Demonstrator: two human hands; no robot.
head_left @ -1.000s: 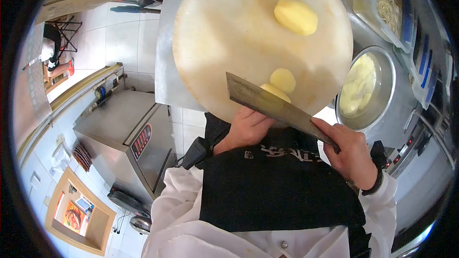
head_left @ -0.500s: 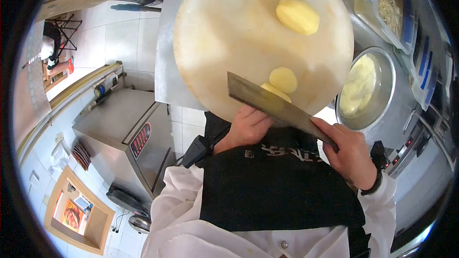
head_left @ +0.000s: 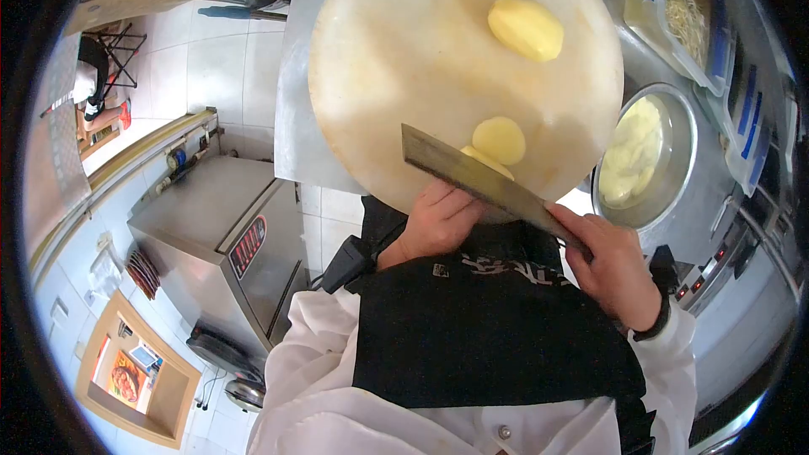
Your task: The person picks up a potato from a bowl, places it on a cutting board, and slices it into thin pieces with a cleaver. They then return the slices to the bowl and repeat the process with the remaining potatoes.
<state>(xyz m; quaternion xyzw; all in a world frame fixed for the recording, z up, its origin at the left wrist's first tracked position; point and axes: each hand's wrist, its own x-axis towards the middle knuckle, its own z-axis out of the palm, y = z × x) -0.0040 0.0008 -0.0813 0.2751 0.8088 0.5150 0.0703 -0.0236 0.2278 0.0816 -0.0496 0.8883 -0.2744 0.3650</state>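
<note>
A round pale cutting board (head_left: 404, 50) fills the top middle. My right hand (head_left: 608, 263) is closed around the handle of a broad cleaver (head_left: 480, 181), whose blade points up and left over the board's near edge. My left hand (head_left: 441, 217) lies against the near side of the blade with its fingers bent together; what they hold is hidden behind the blade. Just beyond the blade is a cut potato slice (head_left: 499, 141), with another slice (head_left: 486, 160) partly covered by the cleaver. A whole peeled potato (head_left: 526, 29) rests farther back on the board.
To the right, a metal bowl (head_left: 691, 152) holds peeled potatoes (head_left: 630, 152) in liquid. Lidded plastic containers (head_left: 712, 76) line the upper right. A steel cabinet (head_left: 211, 227) stands at the left. A seated person's leg (head_left: 105, 115) shows at the far upper left.
The cleaver and my right hand have shifted slightly left and toward my body. The blade covers a little less or different part of the slices. My left hand has barely moved.
</note>
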